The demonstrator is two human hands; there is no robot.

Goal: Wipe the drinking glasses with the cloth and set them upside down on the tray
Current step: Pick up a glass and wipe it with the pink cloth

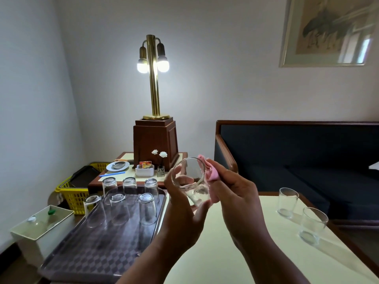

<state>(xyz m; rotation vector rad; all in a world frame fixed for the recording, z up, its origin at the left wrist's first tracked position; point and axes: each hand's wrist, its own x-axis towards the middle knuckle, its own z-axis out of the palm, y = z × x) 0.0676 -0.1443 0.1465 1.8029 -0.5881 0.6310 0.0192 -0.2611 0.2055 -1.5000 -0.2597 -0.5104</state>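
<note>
Left fingers [180, 198] gripping glass [192, 181], cloth [211, 173] pinched right

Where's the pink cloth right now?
Head view, centre: the pink cloth is bunched in the right hand, pressed against the outside of the glass that the left hand holds above the table, just right of the tray.

Six upturned glasses [131, 199] on tray [98, 253] at left, two upright glasses [299, 216] on table [235, 263] at right
</note>
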